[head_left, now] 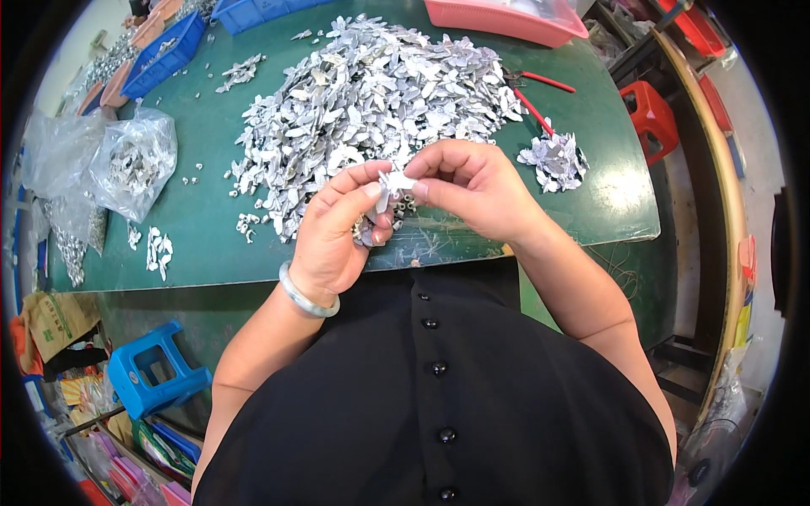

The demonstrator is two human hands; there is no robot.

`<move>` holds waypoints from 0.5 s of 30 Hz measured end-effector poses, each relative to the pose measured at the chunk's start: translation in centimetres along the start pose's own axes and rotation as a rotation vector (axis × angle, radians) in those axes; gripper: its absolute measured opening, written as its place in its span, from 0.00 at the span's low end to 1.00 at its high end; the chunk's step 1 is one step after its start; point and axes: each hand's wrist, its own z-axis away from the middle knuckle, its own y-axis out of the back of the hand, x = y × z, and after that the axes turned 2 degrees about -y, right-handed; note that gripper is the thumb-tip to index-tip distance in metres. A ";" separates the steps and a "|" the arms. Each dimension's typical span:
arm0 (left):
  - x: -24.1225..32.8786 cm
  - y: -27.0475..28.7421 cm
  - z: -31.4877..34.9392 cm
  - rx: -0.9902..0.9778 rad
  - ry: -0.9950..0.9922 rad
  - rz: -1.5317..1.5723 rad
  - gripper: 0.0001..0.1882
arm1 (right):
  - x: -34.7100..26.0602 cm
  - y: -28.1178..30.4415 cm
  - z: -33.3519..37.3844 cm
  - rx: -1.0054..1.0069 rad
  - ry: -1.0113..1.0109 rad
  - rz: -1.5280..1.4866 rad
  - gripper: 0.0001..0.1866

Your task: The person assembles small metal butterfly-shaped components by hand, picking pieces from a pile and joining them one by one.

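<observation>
Both my hands meet over the front edge of the green table (607, 190). My left hand (336, 228), with a pale bangle at the wrist, pinches a small silvery metal piece (395, 180) between thumb and fingers. From the other side my right hand (472, 187) grips the same piece with thumb and forefinger. Its exact shape is partly covered by my fingertips. Just beyond lies a big heap of flat, leaf-like silvery metal pieces (380, 84). Small ring-like metal parts (246, 224) lie by the heap's near left edge, some of them below my hands.
Red-handled pliers (540, 108) lie right of the heap, near a small cluster of pieces (554, 160). A clear bag (135, 156) of parts sits at left. Blue trays (166, 57) and a pink tray (510, 21) stand at the back. Stools, blue (156, 371) and red (650, 122), flank the table.
</observation>
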 end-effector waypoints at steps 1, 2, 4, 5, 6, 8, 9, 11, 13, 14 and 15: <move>-0.1 0.2 0.1 0.009 0.006 -0.021 0.14 | -0.3 0.0 -0.1 -0.002 0.000 0.001 0.08; -0.2 0.3 0.1 0.017 0.012 -0.042 0.13 | -0.9 0.0 -0.2 -0.032 -0.042 0.034 0.08; -0.1 0.3 0.3 0.037 0.038 -0.033 0.11 | -0.7 0.7 -0.9 -0.017 -0.087 0.145 0.08; 0.0 0.4 0.4 0.059 0.063 -0.025 0.10 | -0.4 1.3 -1.6 0.029 -0.064 0.368 0.09; 0.1 0.6 0.4 0.058 0.063 -0.025 0.10 | 0.0 1.6 -2.1 0.057 0.019 0.572 0.09; 0.1 1.1 0.4 -0.028 0.052 0.159 0.06 | 0.5 2.0 -3.0 0.086 0.104 0.776 0.10; 0.1 1.3 0.4 -0.026 0.051 0.160 0.06 | 0.7 2.0 -3.4 0.063 0.161 0.943 0.10; 0.1 1.6 0.4 -0.048 0.052 0.247 0.07 | 0.8 1.7 -3.9 0.037 0.221 1.109 0.09; 0.1 1.5 0.6 -0.029 0.043 0.221 0.06 | 0.5 1.2 -4.2 -0.006 0.207 1.194 0.09; 0.2 1.5 0.7 -0.010 0.037 0.194 0.04 | 0.6 1.1 -4.4 -0.019 0.193 1.228 0.08; 0.2 1.4 0.7 -0.010 0.037 0.195 0.04 | 0.6 1.2 -4.5 -0.019 0.192 1.229 0.08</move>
